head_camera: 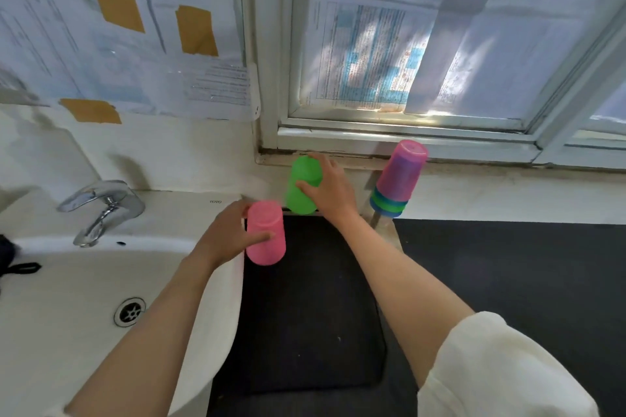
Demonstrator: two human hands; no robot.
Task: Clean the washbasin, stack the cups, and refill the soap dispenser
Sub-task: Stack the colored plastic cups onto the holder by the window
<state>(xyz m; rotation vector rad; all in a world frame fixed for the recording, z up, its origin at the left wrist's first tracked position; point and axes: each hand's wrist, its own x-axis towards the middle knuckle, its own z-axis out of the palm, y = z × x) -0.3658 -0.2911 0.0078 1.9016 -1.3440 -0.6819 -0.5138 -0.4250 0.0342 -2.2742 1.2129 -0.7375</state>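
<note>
The left hand (225,235) grips the inverted pink cup (265,233) over the dark surface (305,315) beside the washbasin (67,281). Farther back, the right hand (327,188) grips the inverted green cup (302,184). The cup stack (398,179) stands to the right, nearer the right hand.

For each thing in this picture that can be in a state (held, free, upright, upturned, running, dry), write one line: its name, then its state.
Pink cup: upside down, held by left hand.
Green cup: upside down, held by right hand.
Cup stack: upside down, nested, pink on top, untouched.
Tap: no water running.
Washbasin: drain open, no water standing.
Window: shut, papered over.
</note>
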